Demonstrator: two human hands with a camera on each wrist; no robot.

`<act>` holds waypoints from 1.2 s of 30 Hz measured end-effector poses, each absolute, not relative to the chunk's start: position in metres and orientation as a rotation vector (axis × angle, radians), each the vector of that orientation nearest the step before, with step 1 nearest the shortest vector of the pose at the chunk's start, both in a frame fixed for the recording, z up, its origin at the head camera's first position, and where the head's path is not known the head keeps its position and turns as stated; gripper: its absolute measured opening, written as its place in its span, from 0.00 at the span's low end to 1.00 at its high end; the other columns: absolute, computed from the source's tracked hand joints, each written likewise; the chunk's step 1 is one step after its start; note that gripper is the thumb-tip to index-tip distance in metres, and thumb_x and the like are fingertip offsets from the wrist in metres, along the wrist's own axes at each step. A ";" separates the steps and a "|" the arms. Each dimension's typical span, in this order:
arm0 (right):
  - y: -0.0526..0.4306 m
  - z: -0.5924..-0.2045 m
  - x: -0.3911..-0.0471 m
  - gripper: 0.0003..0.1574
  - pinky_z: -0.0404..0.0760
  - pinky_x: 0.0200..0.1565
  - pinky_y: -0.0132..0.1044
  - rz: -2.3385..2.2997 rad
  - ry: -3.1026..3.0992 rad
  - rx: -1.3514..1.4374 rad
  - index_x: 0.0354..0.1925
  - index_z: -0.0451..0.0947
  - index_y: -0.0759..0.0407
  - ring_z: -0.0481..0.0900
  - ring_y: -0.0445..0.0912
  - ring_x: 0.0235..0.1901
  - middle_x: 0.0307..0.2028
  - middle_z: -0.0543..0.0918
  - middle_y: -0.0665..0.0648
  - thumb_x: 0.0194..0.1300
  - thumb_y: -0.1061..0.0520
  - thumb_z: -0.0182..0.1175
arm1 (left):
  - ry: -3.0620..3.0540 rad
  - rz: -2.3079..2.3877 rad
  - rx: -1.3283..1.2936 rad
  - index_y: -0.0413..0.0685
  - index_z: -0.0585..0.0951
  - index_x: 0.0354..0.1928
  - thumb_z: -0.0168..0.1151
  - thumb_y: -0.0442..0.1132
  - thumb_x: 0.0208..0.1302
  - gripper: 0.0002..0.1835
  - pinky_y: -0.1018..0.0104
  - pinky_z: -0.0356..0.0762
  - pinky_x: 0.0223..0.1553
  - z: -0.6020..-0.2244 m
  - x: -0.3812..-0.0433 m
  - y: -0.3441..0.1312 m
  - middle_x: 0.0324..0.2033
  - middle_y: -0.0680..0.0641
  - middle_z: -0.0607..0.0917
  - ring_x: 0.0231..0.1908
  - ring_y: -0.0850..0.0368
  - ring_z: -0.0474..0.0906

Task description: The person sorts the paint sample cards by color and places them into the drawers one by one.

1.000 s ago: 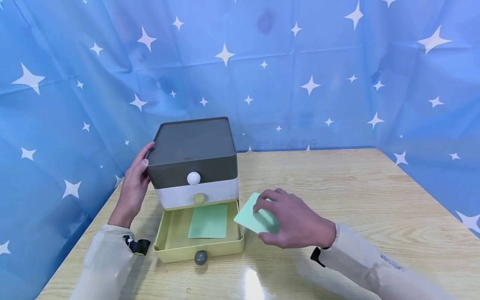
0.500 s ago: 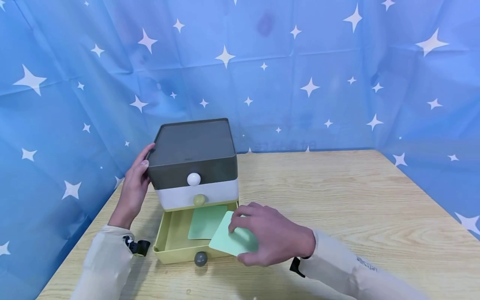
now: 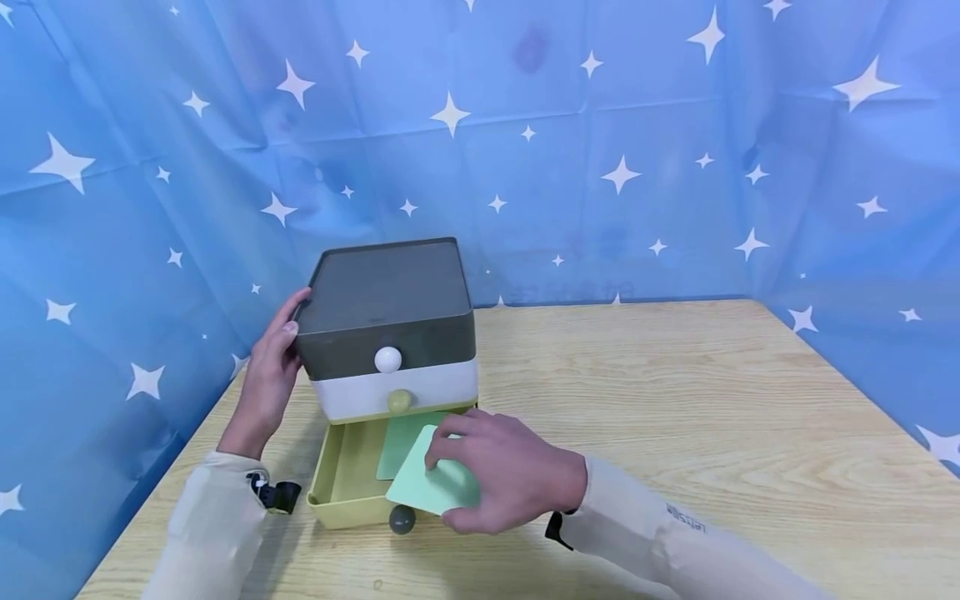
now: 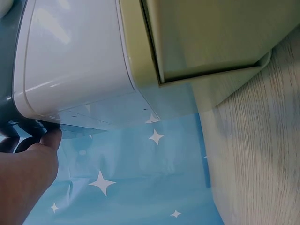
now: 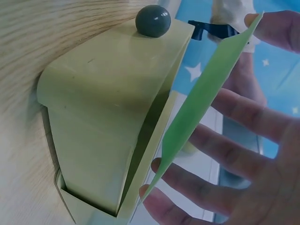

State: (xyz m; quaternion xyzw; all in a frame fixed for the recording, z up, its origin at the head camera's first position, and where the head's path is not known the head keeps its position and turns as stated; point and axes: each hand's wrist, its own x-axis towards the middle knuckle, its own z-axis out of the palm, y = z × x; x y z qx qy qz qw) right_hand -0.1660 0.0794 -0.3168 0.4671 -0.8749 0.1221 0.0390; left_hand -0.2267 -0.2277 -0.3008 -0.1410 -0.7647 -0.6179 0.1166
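My left hand rests against the upper left side of a small drawer unit with a dark grey top, its thumb at the front corner. In the left wrist view the thumb touches the dark section. The bottom yellow-green drawer is pulled out, and a pale green card lies flat inside it. My right hand pinches a second green card by its edges, tilted over the drawer's front right part. In the right wrist view this held card bows slightly between thumb and fingers.
Above the drawer, the white drawer with a green knob and the dark drawer with a white knob are closed. A grey knob sticks out from the open drawer's front. Behind the wooden table hangs a blue star-patterned curtain.
My right hand has carried its green card left from beside the drawer to over the drawer's front, now partly covering the card inside. The left hand has stayed on the unit.
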 end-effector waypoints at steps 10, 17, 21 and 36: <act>0.068 -0.323 -0.173 0.23 0.70 0.38 0.28 0.334 -2.720 1.412 0.48 0.81 0.42 0.76 0.41 0.45 0.52 0.80 0.43 0.54 0.40 0.68 | -2.231 -1.813 -0.419 0.61 0.53 0.80 0.33 0.55 0.81 0.30 0.88 0.63 0.59 -0.301 -0.227 -0.229 0.81 0.48 0.48 0.79 0.45 0.45; 0.060 -0.326 -0.178 0.22 0.71 0.39 0.28 0.337 -2.716 1.446 0.49 0.81 0.43 0.78 0.40 0.45 0.52 0.81 0.45 0.55 0.41 0.68 | -2.229 -1.818 -0.413 0.61 0.53 0.80 0.33 0.55 0.81 0.30 0.88 0.63 0.60 -0.301 -0.226 -0.229 0.81 0.48 0.47 0.80 0.45 0.45; 0.054 -0.325 -0.181 0.22 0.72 0.40 0.28 0.352 -2.717 1.444 0.48 0.81 0.43 0.77 0.40 0.46 0.51 0.81 0.45 0.55 0.42 0.67 | -2.220 -1.824 -0.415 0.61 0.54 0.80 0.34 0.55 0.81 0.30 0.88 0.62 0.60 -0.300 -0.226 -0.229 0.81 0.48 0.48 0.80 0.45 0.45; 0.052 -0.336 -0.191 0.23 0.75 0.43 0.30 0.363 -2.797 1.386 0.51 0.81 0.42 0.75 0.41 0.52 0.53 0.80 0.45 0.57 0.40 0.66 | -2.214 -1.829 -0.428 0.60 0.54 0.80 0.34 0.55 0.81 0.30 0.88 0.63 0.59 -0.302 -0.227 -0.227 0.81 0.47 0.48 0.79 0.45 0.46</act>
